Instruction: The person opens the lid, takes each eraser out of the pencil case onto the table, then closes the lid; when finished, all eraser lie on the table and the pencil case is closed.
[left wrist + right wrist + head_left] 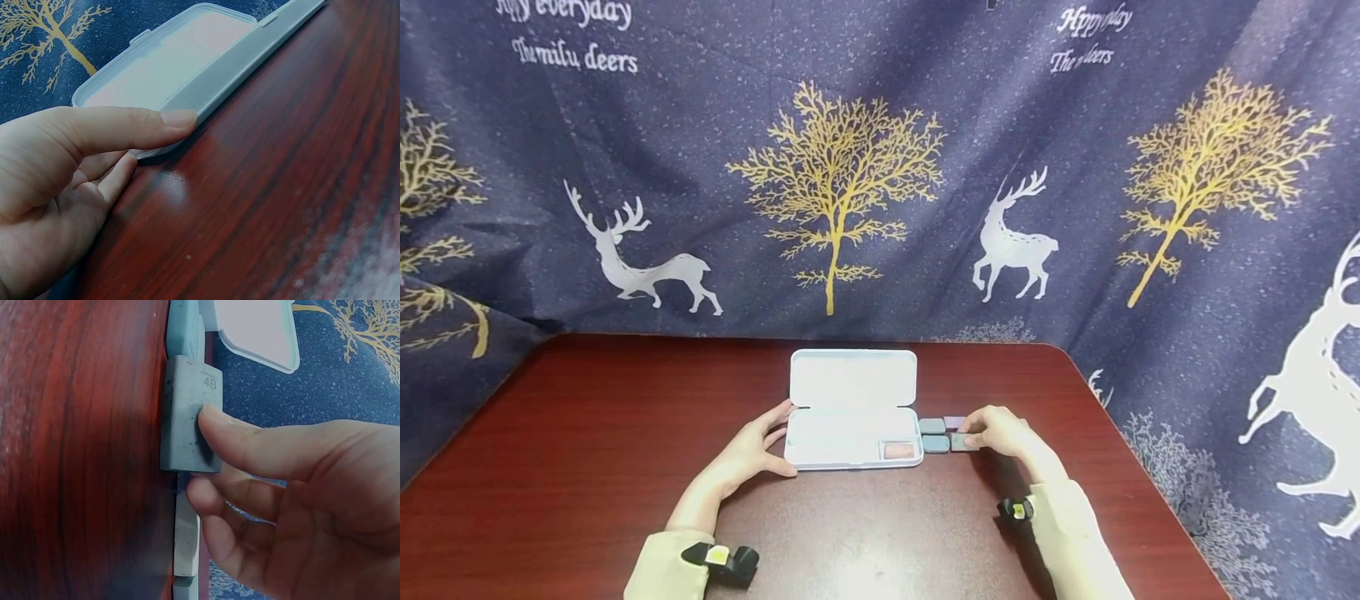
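Note:
A pale blue-white pencil case (835, 433) lies on the table, its lid (853, 377) raised at the back. In its front right compartment sits a pinkish block, probably an eraser (898, 451). My left hand (748, 450) holds the case's left end, thumb (178, 119) along the front wall and fingers at the side. On the other side, my right hand (1002, 431) pinches a grey eraser (187, 419) printed "4B". Beside it are a blue eraser (936, 444), a grey-green one (932, 426) and a purple one (955, 422), partly covered by the fingers.
In the right wrist view a pale eraser (186, 540) and the tip of another block (185, 589) show past the hand. The reddish-brown wooden table (625, 392) ends at a dark blue cloth (880, 208) with trees and deer.

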